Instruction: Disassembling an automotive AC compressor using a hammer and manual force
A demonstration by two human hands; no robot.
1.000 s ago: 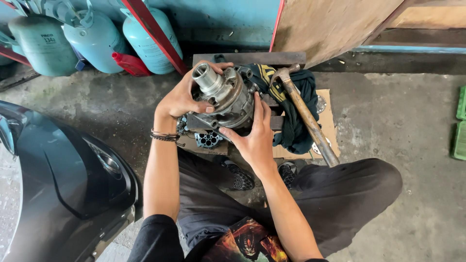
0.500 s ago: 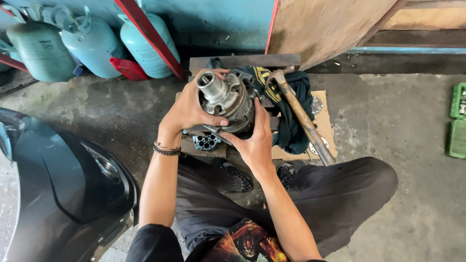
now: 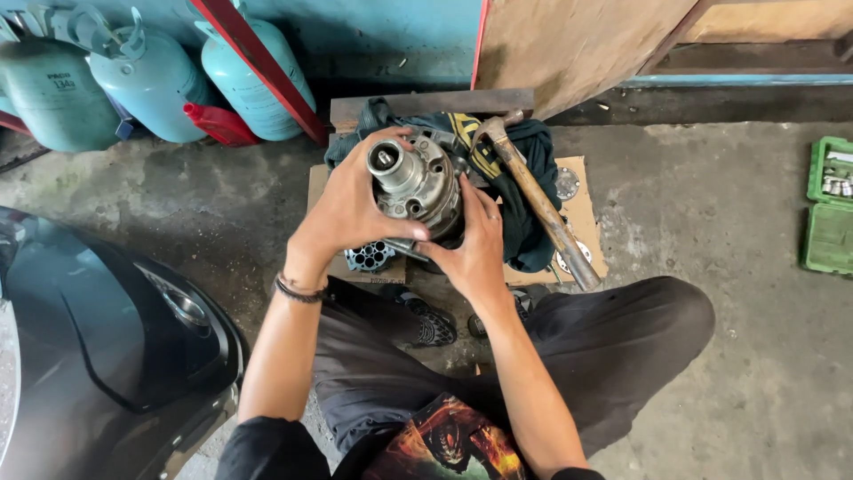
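While I look down from the head camera, I start at nine o'clock, where a shiny dark vehicle body [image 3: 98, 338] fills the corner. Up at eleven o'clock three pale green gas tanks [image 3: 147, 84] lean by the blue wall, with a red bar [image 3: 258, 67] slanting across them.

Near the middle, my left hand [image 3: 351, 209] is wrapped around the left side of a round grey metal machine part [image 3: 418, 182]. Its fingers curl over the top and the thumb presses the front. A dark band sits on that wrist. My right hand [image 3: 471, 244] cups the same part from the lower right, fingers flat against its side. So both hands are grasping the metal part, and it is lifted up a little above a piece of brown cardboard [image 3: 586, 213] on the floor. Its short round shaft points up at me.

Just under the left hand, a small round piece with holes [image 3: 370, 257] lies on the cardboard. Behind the part is a dark cloth [image 3: 524, 178]. At one o'clock from the part, a hammer [image 3: 538, 200] lies across the cloth, its handle running down toward four o'clock.

Far off at three o'clock, a green tool case [image 3: 831, 218] sits open on the concrete floor [image 3: 711, 204].
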